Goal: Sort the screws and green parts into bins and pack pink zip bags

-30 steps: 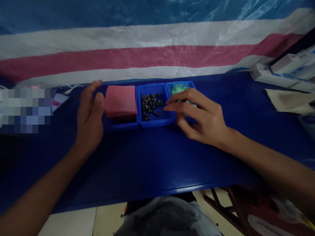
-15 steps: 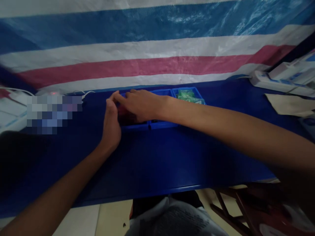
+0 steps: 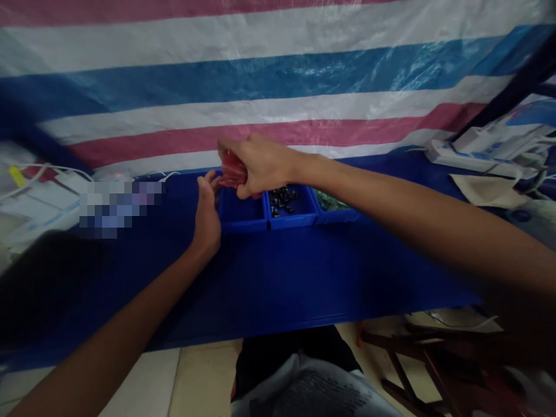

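My right hand [image 3: 260, 165] grips a bunch of red plastic bags [image 3: 233, 169], which look thin and clear, and lifts them above the left blue bin [image 3: 243, 225]. My left hand [image 3: 207, 211] stands upright at that bin's left side, fingers stretched out near its rim and the red plastic. In the middle blue bin [image 3: 293, 220] lie several small dark parts [image 3: 281, 200], too small to name. Greenish clear plastic bags [image 3: 329, 201] fill the right blue bin [image 3: 336, 216], partly hidden behind my right forearm.
The bins stand on a blue table [image 3: 286, 278] against a striped plastic sheet [image 3: 278, 75]. White power strips with cables [image 3: 447, 156] lie at the right, near a beige sheet [image 3: 486, 190]. More white devices and cables [image 3: 47, 191] sit left. A dark wooden stool [image 3: 403, 370] stands below.
My right hand has risen out of the left bin with the red plastic bags. The left hand stays beside the bin. The view has tilted slightly, and the middle bin's dark parts now show.
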`<state>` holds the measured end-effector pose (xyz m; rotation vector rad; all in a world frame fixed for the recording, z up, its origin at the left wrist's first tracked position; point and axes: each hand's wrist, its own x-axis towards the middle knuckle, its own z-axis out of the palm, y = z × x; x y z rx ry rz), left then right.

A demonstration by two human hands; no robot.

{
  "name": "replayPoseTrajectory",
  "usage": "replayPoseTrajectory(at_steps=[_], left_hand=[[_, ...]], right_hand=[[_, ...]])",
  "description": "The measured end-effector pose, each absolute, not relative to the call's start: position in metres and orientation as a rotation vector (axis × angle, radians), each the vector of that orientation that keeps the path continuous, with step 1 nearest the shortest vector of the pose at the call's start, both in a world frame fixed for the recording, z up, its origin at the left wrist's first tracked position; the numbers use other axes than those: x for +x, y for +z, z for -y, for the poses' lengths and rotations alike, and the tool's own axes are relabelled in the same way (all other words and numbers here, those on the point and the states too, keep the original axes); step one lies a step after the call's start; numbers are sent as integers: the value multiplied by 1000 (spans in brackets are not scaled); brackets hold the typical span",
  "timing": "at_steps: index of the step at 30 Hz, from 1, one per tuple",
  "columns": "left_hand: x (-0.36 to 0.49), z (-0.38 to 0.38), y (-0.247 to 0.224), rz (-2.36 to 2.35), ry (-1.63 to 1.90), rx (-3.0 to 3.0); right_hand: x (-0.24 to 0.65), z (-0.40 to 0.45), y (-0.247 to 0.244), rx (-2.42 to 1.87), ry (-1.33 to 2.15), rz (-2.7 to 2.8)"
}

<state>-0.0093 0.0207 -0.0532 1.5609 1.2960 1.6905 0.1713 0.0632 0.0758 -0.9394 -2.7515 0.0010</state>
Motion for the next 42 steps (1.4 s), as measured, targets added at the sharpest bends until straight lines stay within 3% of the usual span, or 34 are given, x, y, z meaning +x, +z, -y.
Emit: replayPoseTrajectory(at_steps=[5,8,14,18,23,30,42], left_hand=[[-12,16,-1,-1355,1800,1602],[0,75,16,-1281,1697,1649],[15,155,-33,-1370,1325,1455],[6,155,-53,-1520,1136,1752],[7,153,-37,-1773,1110,2398],[52,157,-39,-1494,695,2959],[88,156,-45,-1523,403,3081]], right_hand=[[209,-7,99,-940,-115,2415],[229,49,82,-842,-104,2213],[227,116,-11,-621,-282,2271],[233,121,-35,-870,-68,2474],[273,113,-29,-899,-1,2408],[313,117,-38,-864,-39,2518],[344,123,-45,-860,-244,2479]])
